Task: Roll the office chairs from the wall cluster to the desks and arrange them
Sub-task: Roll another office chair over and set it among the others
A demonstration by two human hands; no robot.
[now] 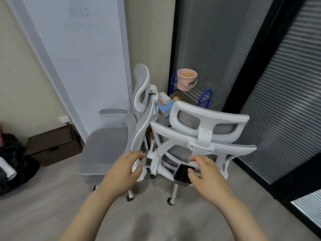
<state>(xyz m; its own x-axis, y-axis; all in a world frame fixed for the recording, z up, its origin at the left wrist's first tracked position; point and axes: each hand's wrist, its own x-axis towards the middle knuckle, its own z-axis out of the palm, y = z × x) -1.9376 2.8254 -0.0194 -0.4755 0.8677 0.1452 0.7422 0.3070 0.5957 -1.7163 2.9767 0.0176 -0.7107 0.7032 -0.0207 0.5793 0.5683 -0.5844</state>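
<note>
Two white-framed office chairs stand together in the corner by the wall. The near chair shows its back to the camera, and the second chair sits side-on just to its left, the two frames touching or nearly so. The left hand and the right hand both reach toward the lower back frame of the near chair, fingers loosely curled and spread, each grip closed on nothing yet.

The step looks to be taking hold of the near chair to pull it out. Each grip would do best on a solid white strut, not the mesh, one either side of the central spine for even steering. A straight pull back toward the body should let the casters trail freely. Beyond the grip, a blue rack carrying a pink bucket stands close behind; any sideways swing could catch it or the second chair.
</note>
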